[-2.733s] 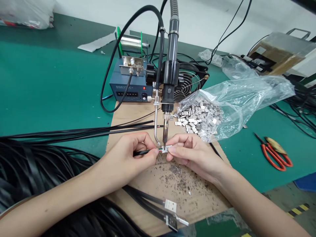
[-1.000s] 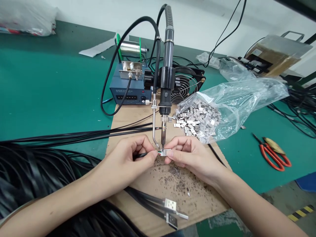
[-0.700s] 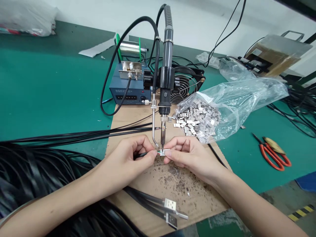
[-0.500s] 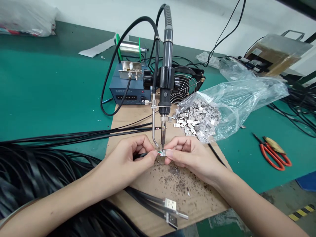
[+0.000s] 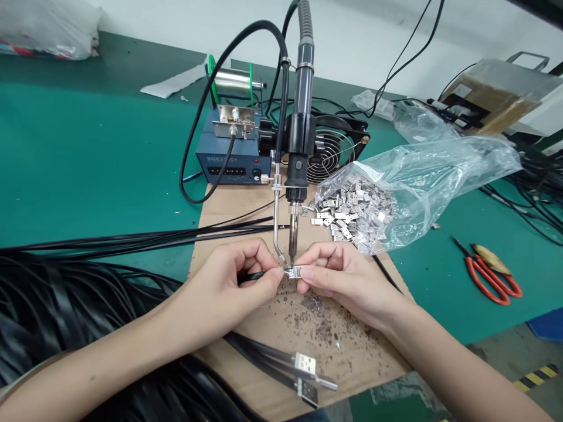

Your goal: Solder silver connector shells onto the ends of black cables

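Note:
My left hand (image 5: 248, 272) is closed on a black cable (image 5: 251, 276), pinching it near its end, where thin coloured wires (image 5: 287, 272) stick out. Between the thumb and fingers of my right hand (image 5: 332, 272) is a small silver USB connector (image 5: 297, 271). The wire ends meet the connector's back end. Directly above them stands the upright soldering iron (image 5: 293, 234), its tip at or very close to the joint; contact is too small to tell. A thin metal solder feed tube (image 5: 276, 228) bends down beside the tip.
A plastic bag (image 5: 422, 181) spills loose USB connectors (image 5: 352, 208) at right. Behind the iron are a blue soldering station (image 5: 229, 158), a solder spool (image 5: 233, 82) and a fan (image 5: 328, 152). Black cables (image 5: 88, 305) pile up at left; red-handled cutters (image 5: 488, 278) lie at right. Finished-looking plugs (image 5: 305, 364) rest on cardboard (image 5: 352, 369).
The view has shifted slightly. Both hands keep their grips, and the connector sits a little further right relative to the iron's tip, with more coloured wire showing.

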Tool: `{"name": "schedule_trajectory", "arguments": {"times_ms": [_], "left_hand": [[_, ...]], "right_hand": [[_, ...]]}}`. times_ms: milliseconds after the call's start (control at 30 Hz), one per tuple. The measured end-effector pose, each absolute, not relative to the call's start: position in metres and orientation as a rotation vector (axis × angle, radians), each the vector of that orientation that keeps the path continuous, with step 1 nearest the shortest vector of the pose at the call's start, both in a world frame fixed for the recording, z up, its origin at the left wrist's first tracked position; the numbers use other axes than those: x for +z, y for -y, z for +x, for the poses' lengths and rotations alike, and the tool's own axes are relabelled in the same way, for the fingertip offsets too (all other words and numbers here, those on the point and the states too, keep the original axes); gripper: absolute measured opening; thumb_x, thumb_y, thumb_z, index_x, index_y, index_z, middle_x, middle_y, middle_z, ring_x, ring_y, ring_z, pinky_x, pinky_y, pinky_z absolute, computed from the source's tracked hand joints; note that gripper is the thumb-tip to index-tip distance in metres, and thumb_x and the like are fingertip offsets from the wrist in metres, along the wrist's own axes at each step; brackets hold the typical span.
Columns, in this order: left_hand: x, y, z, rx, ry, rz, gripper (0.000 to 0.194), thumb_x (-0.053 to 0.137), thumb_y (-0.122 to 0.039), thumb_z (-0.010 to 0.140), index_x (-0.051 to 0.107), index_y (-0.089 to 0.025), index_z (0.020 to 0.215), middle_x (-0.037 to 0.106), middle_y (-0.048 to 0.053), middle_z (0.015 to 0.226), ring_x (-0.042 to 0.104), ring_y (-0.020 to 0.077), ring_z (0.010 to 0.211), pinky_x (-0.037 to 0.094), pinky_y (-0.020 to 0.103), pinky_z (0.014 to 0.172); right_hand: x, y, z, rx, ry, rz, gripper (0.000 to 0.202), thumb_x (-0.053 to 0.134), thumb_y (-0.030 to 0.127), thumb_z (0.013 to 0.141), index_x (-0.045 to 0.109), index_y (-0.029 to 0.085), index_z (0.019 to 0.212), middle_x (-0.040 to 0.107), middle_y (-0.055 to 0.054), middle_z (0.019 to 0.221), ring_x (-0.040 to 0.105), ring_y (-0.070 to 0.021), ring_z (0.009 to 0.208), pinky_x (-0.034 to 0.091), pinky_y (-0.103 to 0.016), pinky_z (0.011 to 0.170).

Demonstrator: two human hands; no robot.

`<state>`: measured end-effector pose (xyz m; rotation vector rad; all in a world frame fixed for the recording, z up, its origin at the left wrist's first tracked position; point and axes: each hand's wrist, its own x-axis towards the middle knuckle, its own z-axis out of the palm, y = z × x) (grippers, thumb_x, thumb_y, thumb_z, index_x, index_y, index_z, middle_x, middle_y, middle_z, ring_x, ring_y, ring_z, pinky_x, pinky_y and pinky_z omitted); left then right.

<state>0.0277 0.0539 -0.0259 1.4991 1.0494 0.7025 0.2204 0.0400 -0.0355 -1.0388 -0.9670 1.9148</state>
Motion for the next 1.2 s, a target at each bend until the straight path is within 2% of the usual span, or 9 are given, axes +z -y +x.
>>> {"name": "schedule_trajectory", "arguments": {"times_ms": [300, 500, 767, 933, 1067, 1133, 1200], "left_hand": [[-0.030, -0.056, 0.027, 0.668, -1.091, 1.542, 0.019, 0.061, -0.028, 0.076, 0.059, -0.019, 0.060, 0.054, -0.006, 0.053, 0.044, 0.0087, 0.049, 0.033, 0.019, 0.047], [-0.031, -0.055, 0.026, 0.647, -1.128, 1.562, 0.019, 0.060, -0.030, 0.077, 0.059, -0.019, 0.061, 0.056, -0.005, 0.056, 0.047, 0.0102, 0.052, 0.036, 0.020, 0.050], [-0.024, -0.049, 0.026, 0.534, -1.152, 1.530, 0.022, 0.059, -0.034, 0.080, 0.058, -0.019, 0.064, 0.045, -0.008, 0.053, 0.036, 0.0106, 0.052, 0.026, 0.025, 0.051], [-0.021, -0.047, 0.022, 0.419, -1.088, 1.563, 0.024, 0.058, -0.037, 0.082, 0.060, -0.019, 0.066, 0.038, -0.009, 0.054, 0.033, 0.0112, 0.054, 0.024, 0.025, 0.051], [-0.018, -0.046, 0.017, 0.262, -1.042, 1.601, 0.023, 0.059, -0.036, 0.082, 0.057, -0.019, 0.067, 0.043, -0.008, 0.056, 0.037, 0.0111, 0.054, 0.026, 0.023, 0.050], [-0.017, -0.044, 0.011, 0.167, -1.011, 1.697, 0.020, 0.058, -0.035, 0.084, 0.058, -0.020, 0.070, 0.051, -0.006, 0.060, 0.046, 0.0121, 0.057, 0.032, 0.022, 0.053], [-0.018, -0.039, 0.003, 0.123, -0.955, 1.866, 0.014, 0.057, -0.031, 0.086, 0.062, -0.022, 0.077, 0.063, -0.003, 0.074, 0.059, 0.0148, 0.070, 0.043, 0.023, 0.064]], "right_hand": [[-0.037, -0.040, 0.219, 1.884, 0.980, -1.074, 0.016, 0.088, 0.017, 0.065, 0.074, 0.019, 0.074, 0.074, 0.001, 0.059, 0.062, -0.0094, 0.054, 0.041, -0.020, 0.048], [-0.036, -0.041, 0.218, 1.867, 0.979, -1.116, 0.018, 0.089, 0.021, 0.064, 0.074, 0.018, 0.073, 0.073, 0.000, 0.059, 0.060, -0.0094, 0.052, 0.037, -0.020, 0.044], [-0.031, -0.039, 0.223, 1.881, 1.106, -1.189, 0.018, 0.088, 0.022, 0.065, 0.073, 0.017, 0.074, 0.073, 0.000, 0.061, 0.048, -0.0057, 0.045, 0.031, -0.020, 0.042], [-0.031, -0.036, 0.230, 1.873, 1.268, -1.245, 0.024, 0.087, 0.031, 0.068, 0.070, 0.016, 0.077, 0.075, -0.003, 0.066, 0.048, -0.0067, 0.046, 0.029, -0.020, 0.041], [-0.029, -0.033, 0.239, 1.898, 1.451, -1.184, 0.024, 0.084, 0.032, 0.071, 0.069, 0.016, 0.080, 0.076, -0.004, 0.074, 0.060, -0.0103, 0.054, 0.038, -0.022, 0.046], [-0.025, -0.033, 0.247, 1.840, 1.576, -1.161, 0.022, 0.081, 0.031, 0.075, 0.070, 0.016, 0.086, 0.076, -0.005, 0.078, 0.066, -0.0137, 0.064, 0.045, -0.024, 0.053], [-0.018, -0.037, 0.256, 1.614, 1.712, -1.227, 0.018, 0.075, 0.031, 0.080, 0.070, 0.017, 0.091, 0.076, -0.006, 0.079, 0.068, -0.0166, 0.070, 0.049, -0.027, 0.058]]}}
